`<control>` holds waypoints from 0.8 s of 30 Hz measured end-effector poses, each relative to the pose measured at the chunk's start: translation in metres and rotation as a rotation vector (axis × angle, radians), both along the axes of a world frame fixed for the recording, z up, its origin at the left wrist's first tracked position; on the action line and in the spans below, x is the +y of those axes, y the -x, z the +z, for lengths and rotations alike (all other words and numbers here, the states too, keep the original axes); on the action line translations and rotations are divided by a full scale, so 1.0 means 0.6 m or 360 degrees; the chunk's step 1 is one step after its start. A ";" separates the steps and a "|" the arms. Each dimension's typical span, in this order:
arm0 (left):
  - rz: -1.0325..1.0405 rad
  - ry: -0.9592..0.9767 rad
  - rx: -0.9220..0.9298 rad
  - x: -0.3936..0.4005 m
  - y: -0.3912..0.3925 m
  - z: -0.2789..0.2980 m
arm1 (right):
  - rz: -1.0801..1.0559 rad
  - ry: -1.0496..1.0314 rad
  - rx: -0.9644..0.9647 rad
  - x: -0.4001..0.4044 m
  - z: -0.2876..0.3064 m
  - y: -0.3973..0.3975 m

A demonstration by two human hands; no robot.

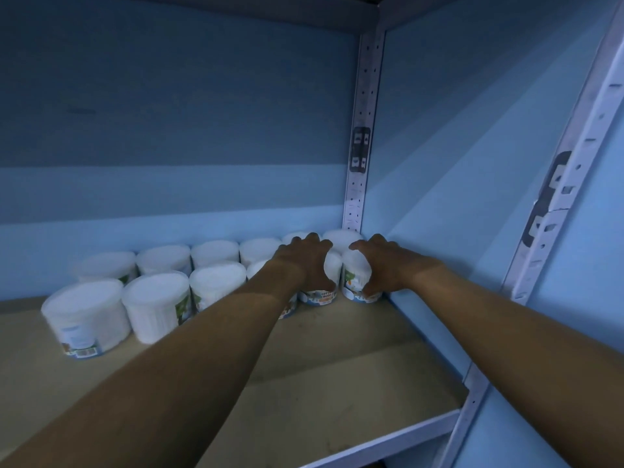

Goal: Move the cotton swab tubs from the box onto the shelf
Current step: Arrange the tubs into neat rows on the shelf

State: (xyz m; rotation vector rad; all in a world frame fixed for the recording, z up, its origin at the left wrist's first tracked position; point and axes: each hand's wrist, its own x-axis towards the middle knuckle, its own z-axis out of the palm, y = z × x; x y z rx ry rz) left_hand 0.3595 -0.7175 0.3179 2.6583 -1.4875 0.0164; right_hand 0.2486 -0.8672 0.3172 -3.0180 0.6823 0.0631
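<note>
**Both hands on the last two tubs at the shelf's right corner**

Forearms fill the bottom of my view, both stretched forward over the bare front of the shelf board (pixel 337 383). At their ends my two grips sit side by side in the far right corner. My left hand (pixel 305 261) curls over a cotton swab tub (pixel 320 292), fingers draped across the lid and thumb down the near side, so that grip is closed around it. My right hand (pixel 381 265) wraps the neighbouring tub (pixel 354 282) the same way, thumb pressing low on its label, fingers arched over the top. Both tubs stand upright on the board, touching or very nearly touching each other, and the right one sits close against the blue side panel (pixel 472 197).

From there the other tubs (pixel 162 298) run leftward in two rows along the blue back wall (pixel 169 146), all upright with white lids, packed close. The nearest one at the left end (pixel 86 319) shows a barcode label near its base; it is blurred, so I cannot read it.

A perforated metal upright (pixel 361 130) stands in the back corner, and a second one (pixel 547 214) leans across the right of my view at the shelf's front edge. No box shows in my view.
</note>
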 end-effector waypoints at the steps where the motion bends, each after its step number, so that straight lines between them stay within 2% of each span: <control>1: 0.0004 -0.0009 0.0003 -0.005 -0.006 -0.003 | 0.0004 -0.0001 0.0008 -0.005 -0.003 -0.004; 10: 0.0001 -0.0067 0.0092 -0.035 -0.040 -0.024 | 0.0065 -0.0022 0.0046 -0.027 -0.013 -0.029; 16: 0.0024 -0.0104 0.0026 -0.037 -0.046 -0.036 | 0.0132 -0.0021 0.0082 -0.026 -0.016 -0.036; 24: 0.0030 -0.0336 -0.0103 -0.029 -0.023 -0.007 | 0.0087 0.0080 0.0239 -0.020 0.010 -0.030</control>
